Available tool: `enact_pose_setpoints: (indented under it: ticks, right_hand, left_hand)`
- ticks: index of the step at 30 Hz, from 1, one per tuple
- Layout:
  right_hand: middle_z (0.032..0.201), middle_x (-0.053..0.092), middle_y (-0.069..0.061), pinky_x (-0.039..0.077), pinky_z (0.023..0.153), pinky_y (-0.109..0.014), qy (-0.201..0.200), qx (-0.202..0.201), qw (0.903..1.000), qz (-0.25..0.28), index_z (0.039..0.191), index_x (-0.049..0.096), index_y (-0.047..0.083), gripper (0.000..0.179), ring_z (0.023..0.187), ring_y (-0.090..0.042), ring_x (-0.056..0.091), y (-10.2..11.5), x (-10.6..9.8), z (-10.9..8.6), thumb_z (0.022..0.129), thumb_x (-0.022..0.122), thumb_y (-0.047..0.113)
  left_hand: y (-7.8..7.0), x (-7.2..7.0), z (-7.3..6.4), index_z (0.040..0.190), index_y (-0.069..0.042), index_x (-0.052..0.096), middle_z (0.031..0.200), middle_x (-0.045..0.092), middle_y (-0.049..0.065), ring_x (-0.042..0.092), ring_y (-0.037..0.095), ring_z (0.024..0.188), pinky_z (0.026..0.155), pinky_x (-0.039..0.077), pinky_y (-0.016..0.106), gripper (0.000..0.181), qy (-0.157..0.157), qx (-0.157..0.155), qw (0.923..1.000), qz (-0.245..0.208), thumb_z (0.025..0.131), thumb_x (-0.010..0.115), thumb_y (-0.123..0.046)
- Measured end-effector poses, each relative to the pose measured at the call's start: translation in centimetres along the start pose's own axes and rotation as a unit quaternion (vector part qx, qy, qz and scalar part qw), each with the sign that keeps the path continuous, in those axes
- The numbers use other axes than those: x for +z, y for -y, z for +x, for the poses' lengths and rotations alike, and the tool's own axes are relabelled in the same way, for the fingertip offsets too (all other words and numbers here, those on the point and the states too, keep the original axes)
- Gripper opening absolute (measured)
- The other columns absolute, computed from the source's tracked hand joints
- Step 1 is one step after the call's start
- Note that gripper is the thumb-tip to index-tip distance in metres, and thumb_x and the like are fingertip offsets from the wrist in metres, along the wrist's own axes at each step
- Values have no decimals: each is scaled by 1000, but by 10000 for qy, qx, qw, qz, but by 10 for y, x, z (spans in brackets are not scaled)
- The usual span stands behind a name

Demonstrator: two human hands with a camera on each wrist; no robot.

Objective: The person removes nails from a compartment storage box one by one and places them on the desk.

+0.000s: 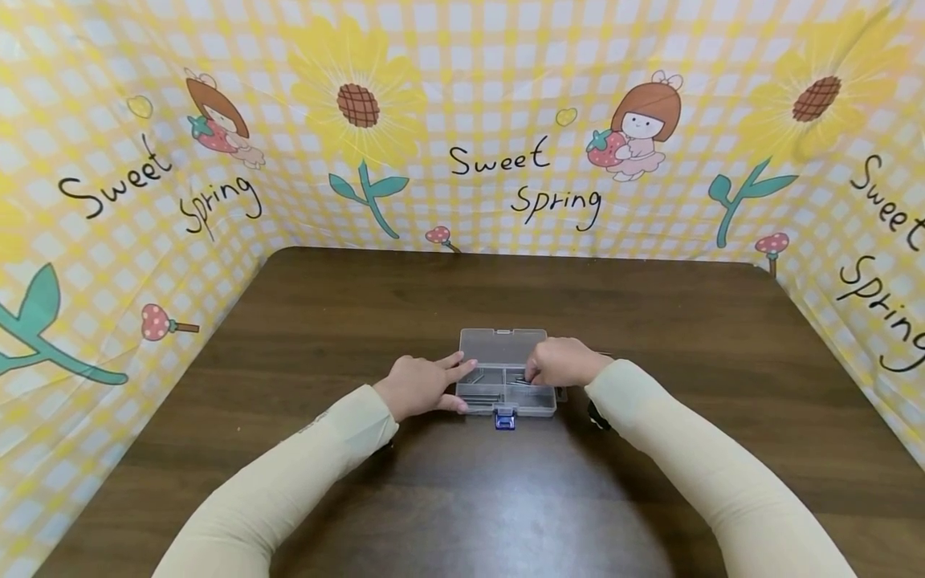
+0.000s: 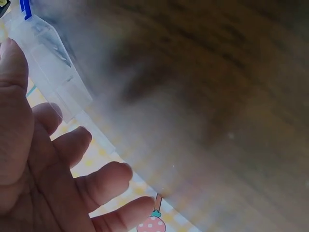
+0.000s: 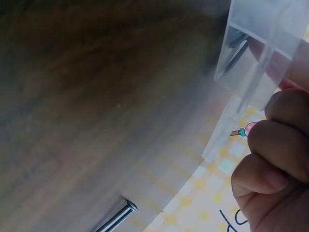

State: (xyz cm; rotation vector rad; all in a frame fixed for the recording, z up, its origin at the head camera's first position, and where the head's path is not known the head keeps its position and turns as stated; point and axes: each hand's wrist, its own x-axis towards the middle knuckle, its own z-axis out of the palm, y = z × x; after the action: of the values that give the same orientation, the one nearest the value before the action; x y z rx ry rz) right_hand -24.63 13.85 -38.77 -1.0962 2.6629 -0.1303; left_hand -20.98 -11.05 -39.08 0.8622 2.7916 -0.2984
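Note:
A clear plastic divided box (image 1: 531,399) lies on the table, its lid (image 1: 502,345) thrown back and its blue latch (image 1: 505,421) facing me. My left hand (image 1: 422,384) rests against the box's left side, thumb and fingers spread; in the left wrist view, the fingers (image 2: 104,186) are loosely bent. My right hand (image 1: 565,363) reaches into the far right compartment with curled fingers. Its fingertips pinch thin metal nails (image 3: 235,59), seen through the clear wall. Long metal pieces (image 1: 480,397) lie in the near left compartment, others (image 1: 474,376) in the far left one.
Several nails (image 3: 117,216) lie on the table beyond the right wrist. Some small dark pieces (image 1: 561,394) sit at the box's right side. The brown wooden table (image 1: 325,305) is bordered by a yellow checked cloth (image 1: 506,96) at the back and sides.

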Motion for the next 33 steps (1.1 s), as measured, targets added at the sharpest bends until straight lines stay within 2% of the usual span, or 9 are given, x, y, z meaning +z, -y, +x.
enact_pose_setpoints:
  ticks: [12, 21, 24, 28, 33]
  right_hand:
    - [91, 70, 3, 52, 77, -33, 42, 29, 10000, 2, 88, 75, 13, 12, 84, -11, 63, 3, 0, -2, 89, 65, 7]
    - [87, 71, 3, 53, 74, -33, -208, -249, 9988, -363, 86, 74, 13, 12, 78, -11, 63, 6, 1, -3, 89, 65, 7]
    - [87, 71, 3, 53, 73, -33, -276, -267, 9984, -405, 86, 74, 13, 11, 77, -11, 64, 5, 2, -4, 89, 65, 7]
    - [86, 70, 4, 52, 71, -33, -293, -226, 9987, -349, 85, 74, 13, 10, 76, -10, 62, 5, 1, -6, 89, 66, 9]
    - [89, 71, 4, 52, 72, -33, -309, -171, 9991, -254, 87, 74, 13, 8, 79, -10, 63, 4, -2, -9, 89, 67, 10]
  left_hand:
    - [-2, 0, 0, 151, -29, 33, 151, 37, -3, 34, 15, 41, 45, 27, 27, 79, 71, -9, 9999, 104, 84, 48, -67]
    - [-1, 0, -1, 150, -28, 35, 151, 37, -2, 46, 18, 46, 49, 33, 29, 79, 15, 3, 10000, -82, 83, 50, -66]
    - [0, 1, 0, 150, -27, 35, 151, 36, -1, 49, 18, 48, 48, 32, 29, 79, 26, 15, 9997, -227, 83, 51, -65]
    - [0, 4, 0, 152, -27, 29, 154, 31, 0, 47, 16, 47, 47, 27, 28, 77, 160, 6, 9994, -296, 88, 47, -64]
    - [0, 6, 1, 153, -27, 25, 155, 28, -1, 41, 15, 46, 48, 28, 28, 75, 251, 0, 9995, -203, 91, 42, -64]
